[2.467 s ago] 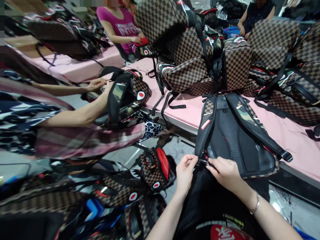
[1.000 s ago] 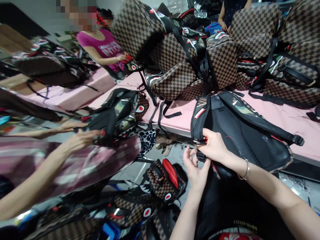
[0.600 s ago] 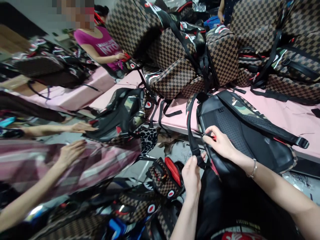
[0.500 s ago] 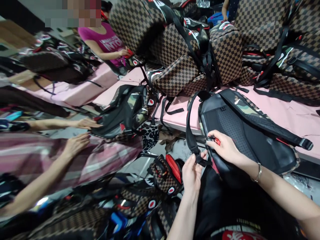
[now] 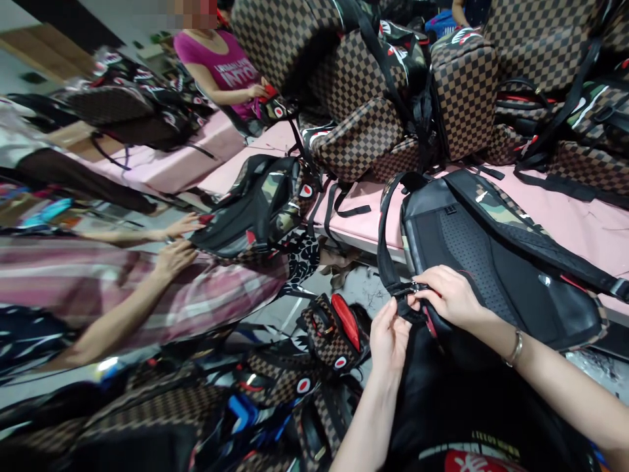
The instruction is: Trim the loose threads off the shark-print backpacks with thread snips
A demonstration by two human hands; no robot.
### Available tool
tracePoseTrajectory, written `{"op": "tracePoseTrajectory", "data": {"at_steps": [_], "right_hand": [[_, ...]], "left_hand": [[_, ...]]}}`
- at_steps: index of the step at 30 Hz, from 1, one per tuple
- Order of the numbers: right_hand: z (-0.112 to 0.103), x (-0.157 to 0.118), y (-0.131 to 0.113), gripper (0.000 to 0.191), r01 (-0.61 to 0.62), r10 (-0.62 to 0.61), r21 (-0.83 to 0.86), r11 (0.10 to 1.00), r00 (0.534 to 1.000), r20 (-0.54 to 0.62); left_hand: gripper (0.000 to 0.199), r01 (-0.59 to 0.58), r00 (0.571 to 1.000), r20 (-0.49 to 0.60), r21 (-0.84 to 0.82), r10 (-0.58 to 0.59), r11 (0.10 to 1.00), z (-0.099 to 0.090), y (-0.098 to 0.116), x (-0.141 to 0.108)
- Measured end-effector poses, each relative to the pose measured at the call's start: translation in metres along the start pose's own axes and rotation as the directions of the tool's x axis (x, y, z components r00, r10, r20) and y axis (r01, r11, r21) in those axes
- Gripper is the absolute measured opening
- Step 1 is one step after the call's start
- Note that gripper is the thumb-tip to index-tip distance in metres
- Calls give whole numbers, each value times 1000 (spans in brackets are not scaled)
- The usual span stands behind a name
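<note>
A black backpack (image 5: 472,249) lies with its padded back panel up at the edge of the pink table, its lower part toward me. One of its black shoulder straps (image 5: 388,246) hangs in a loop on the left side. My left hand (image 5: 390,334) pinches the lower end of this strap, where the webbing bends over. Close beside it, my right hand (image 5: 449,296) is closed on a small dark piece with a shiny edge at the strap end; its exact kind is hidden by the fingers. Both hands nearly meet.
Checkered backpacks (image 5: 464,98) are piled along the back of the pink table (image 5: 590,216). On the left, a co-worker's hands (image 5: 171,259) handle another dark backpack (image 5: 246,216). More checkered bags (image 5: 324,334) lie low at the front left. A person in a purple shirt (image 5: 216,65) stands farther back.
My hands have come closer together at the strap end, the right hand bringing the small dark piece onto the webbing. The view has shifted slightly left. The co-worker's hands have drawn together.
</note>
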State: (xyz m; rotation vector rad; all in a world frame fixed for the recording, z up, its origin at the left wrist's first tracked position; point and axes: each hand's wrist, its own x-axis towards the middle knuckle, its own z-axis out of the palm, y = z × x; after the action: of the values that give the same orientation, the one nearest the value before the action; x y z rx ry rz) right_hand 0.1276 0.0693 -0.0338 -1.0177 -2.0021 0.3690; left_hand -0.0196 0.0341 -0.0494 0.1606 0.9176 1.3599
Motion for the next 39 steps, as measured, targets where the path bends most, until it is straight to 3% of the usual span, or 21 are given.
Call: {"op": "tracePoseTrajectory", "data": {"at_steps": [5,11,16,21,32,39], "right_hand": [[-1,-1,1,17,-3,4,26,1000,1000,-18],[-2,-1,4,17,44,-43,-57,997,999,13],[-1,-2,2,18,43,-44,-43,998,998,-37],[-4,4,-11,19,75,-72,-101,992,997,40],[-8,4,-23,20,103,-94,-285,953,995,43],[-8,8,-23,21,137,-137,-304,943,990,21]], "left_hand": [[14,11,1000,6,4,-11,1000,-2,0,-1],[15,0,1000,18,30,0,1000,1,-1,-3],[16,-20,999,34,38,19,999,3,0,-5],[18,-68,995,71,56,64,996,7,-1,-7],[26,-157,987,-16,133,160,979,15,-8,-15],[34,-260,951,-105,241,291,935,18,-15,-17]]}}
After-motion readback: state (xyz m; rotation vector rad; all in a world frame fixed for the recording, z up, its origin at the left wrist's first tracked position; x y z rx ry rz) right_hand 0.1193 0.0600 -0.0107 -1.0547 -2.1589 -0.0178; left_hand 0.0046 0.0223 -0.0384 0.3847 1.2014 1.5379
